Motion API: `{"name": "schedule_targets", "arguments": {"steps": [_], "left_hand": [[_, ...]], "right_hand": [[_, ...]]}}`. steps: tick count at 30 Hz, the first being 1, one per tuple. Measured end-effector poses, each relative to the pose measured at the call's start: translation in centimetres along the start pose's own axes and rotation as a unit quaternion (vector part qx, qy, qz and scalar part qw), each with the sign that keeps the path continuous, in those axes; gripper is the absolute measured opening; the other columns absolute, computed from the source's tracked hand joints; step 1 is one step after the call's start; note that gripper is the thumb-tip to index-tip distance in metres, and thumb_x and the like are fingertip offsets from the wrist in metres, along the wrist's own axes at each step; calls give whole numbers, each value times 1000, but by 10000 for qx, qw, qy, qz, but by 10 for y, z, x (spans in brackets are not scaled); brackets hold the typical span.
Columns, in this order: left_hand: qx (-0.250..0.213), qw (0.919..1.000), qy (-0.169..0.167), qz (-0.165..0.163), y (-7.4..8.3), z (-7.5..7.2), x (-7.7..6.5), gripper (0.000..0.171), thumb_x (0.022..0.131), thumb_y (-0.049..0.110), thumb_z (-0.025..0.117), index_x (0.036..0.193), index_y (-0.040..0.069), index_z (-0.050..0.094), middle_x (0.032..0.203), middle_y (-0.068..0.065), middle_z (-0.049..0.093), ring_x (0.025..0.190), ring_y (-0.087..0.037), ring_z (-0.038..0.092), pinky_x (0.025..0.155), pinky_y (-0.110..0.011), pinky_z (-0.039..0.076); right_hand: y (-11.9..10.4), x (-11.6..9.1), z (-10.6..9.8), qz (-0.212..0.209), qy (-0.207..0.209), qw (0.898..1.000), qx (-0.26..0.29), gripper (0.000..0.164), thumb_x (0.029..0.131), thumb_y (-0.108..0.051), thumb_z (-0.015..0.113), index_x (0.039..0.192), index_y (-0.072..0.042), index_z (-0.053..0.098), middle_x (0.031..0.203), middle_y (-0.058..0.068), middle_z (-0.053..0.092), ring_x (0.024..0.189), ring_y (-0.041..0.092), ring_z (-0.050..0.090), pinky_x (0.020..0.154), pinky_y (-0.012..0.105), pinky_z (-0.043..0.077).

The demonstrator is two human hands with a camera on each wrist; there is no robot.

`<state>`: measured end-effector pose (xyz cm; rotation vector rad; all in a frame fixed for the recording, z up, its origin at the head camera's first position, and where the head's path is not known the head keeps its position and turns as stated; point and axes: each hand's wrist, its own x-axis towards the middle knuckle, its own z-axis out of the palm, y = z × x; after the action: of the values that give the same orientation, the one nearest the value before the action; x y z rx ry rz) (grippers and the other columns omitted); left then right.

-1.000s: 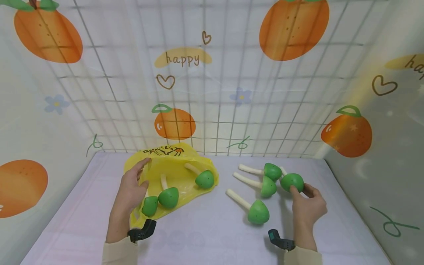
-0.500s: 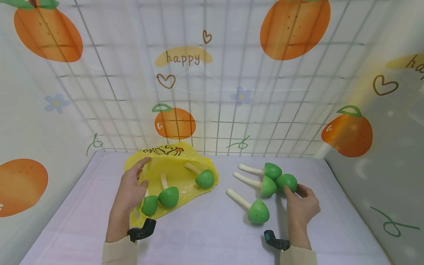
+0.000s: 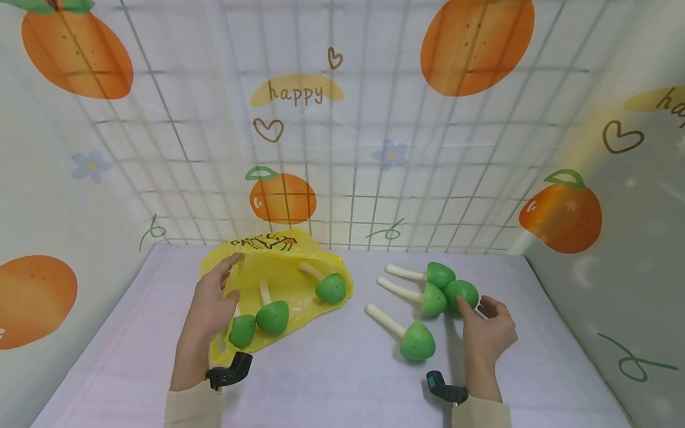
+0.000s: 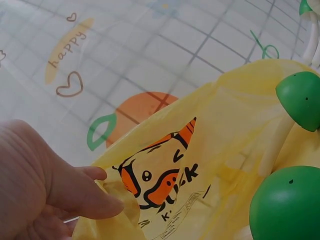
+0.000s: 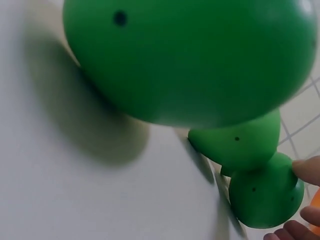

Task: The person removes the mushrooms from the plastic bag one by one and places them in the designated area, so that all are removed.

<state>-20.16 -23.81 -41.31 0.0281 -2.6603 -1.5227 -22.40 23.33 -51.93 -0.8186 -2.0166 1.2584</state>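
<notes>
My left hand (image 3: 211,306) grips the left edge of a yellow plastic bag (image 3: 307,318), the thumb on one side of the film and fingers behind it in the left wrist view. Inside the bag's wide mouth lie three toy mushrooms (image 3: 273,318) with green caps and pale stems. On the right, my right hand (image 3: 489,327) is beside another toy mushroom (image 3: 461,295). Its thumb (image 5: 306,169) touches that green cap, while the other fingers stand a little off it. This mushroom's stem is hidden behind the caps.
Two toy mushrooms (image 3: 434,301) lie against the one at my right hand, stems pointing left. Another mushroom (image 3: 417,342) lies nearer me. A white tabletop (image 3: 332,380) carries everything. Behind it hangs a printed curtain (image 3: 353,178) over a wire grid, with curtain walls on both sides.
My right hand has moved left with the mushroom, bringing it against the other two, and its fingers have since loosened from the cap. The left hand and bag have stayed put.
</notes>
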Motion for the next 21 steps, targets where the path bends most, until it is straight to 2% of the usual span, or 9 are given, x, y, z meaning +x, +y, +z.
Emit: {"name": "schedule_targets", "arguments": {"steps": [3,8,16,21], "left_hand": [[32,10000,27,16,-1,0,0,73,97,-14,51,164,12,38,170,-15,29,154,-44,29,121,-56,33],[40,10000,37,34,-2,1,1,73,97,-14,51,164,12,38,170,-16,30,154,-43,30,121,-56,33],[0,9999,-12,130,0,0,0,73,96,-15,50,163,10,38,169,-16,31,154,-45,29,123,-57,30],[-20,9997,-21,232,-1,-1,0,72,96,-16,50,163,9,38,169,-15,32,155,-43,28,124,-55,29]], "right_hand": [[-5,-2,-2,2,-17,10000,62,51,90,-23,83,131,3,68,127,23,70,112,34,67,84,19,39],[-11,-5,-5,50,0,9999,157,49,93,-22,79,134,3,67,130,22,69,115,36,68,82,18,45],[-17,-4,-6,-184,207,9991,324,46,94,-21,78,132,3,68,124,19,70,109,30,67,89,18,53],[-32,-6,-8,-338,213,9974,599,47,93,-22,81,131,2,69,123,18,71,108,24,66,95,21,55]]}}
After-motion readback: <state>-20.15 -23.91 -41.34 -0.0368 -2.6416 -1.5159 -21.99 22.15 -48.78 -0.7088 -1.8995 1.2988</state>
